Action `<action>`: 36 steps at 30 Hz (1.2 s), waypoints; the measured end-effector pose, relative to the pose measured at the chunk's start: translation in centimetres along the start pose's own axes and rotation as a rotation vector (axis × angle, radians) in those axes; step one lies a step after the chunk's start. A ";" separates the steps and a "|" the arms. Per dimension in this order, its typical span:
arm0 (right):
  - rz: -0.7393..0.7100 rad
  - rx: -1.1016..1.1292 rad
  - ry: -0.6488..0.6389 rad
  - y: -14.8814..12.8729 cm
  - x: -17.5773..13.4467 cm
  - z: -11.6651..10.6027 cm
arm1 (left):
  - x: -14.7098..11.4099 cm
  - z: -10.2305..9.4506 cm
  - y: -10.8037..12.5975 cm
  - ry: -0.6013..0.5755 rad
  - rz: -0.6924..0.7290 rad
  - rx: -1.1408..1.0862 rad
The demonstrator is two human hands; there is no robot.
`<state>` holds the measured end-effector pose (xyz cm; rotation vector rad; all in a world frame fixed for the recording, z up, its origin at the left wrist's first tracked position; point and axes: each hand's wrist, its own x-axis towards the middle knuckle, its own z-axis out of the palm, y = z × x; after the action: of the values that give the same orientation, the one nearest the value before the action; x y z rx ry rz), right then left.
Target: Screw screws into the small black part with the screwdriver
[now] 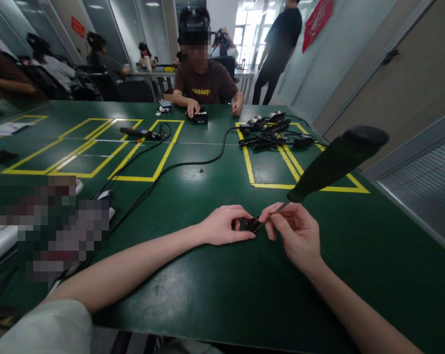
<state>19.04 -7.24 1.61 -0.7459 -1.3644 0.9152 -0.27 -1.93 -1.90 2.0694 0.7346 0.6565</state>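
My left hand (228,225) rests on the green table, its thumb and fingers closed around a small dark part (251,224). Most of that part is covered by the fingers, and its kind does not show. My right hand (298,231) pinches the metal shaft of a screwdriver (333,162). The screwdriver is tilted, its thick dark green handle with a black end rising to the upper right. Its shaft slants down to the left, and the tip is at or close to the small dark part; contact is too small to make out.
Yellow tape (274,186) marks boxes on the green table (193,275). Bundled black cables and adapters (274,130) lie at the back right. A black cable (193,163) crosses the table. Power strips (1,243) stand at left. Across sits a person (208,78) with hands on a black object.
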 end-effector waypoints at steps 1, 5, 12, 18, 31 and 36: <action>-0.003 -0.019 -0.006 -0.1 0.0 0.0 | 0.0 0.0 0.1 -0.001 -0.003 0.001; 0.010 -0.057 -0.035 -0.2 0.0 -0.1 | 0.0 -0.1 0.3 -0.005 -0.017 -0.017; -0.034 -0.090 0.002 0.2 0.0 -0.2 | 0.1 -0.2 0.4 -0.011 -0.023 -0.006; -0.035 -0.094 -0.007 0.1 0.0 0.0 | 0.0 -0.3 0.6 -0.005 -0.015 -0.016; 0.018 -0.018 0.031 0.6 -0.1 -0.1 | 0.0 -0.4 0.6 -0.010 -0.024 -0.001; 0.018 -0.019 0.052 0.5 0.1 -0.2 | 0.0 -0.3 0.6 -0.002 -0.018 -0.004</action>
<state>19.22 -6.86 1.18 -0.7923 -1.3249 0.8919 -0.30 -2.07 -1.25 2.0575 0.7488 0.6449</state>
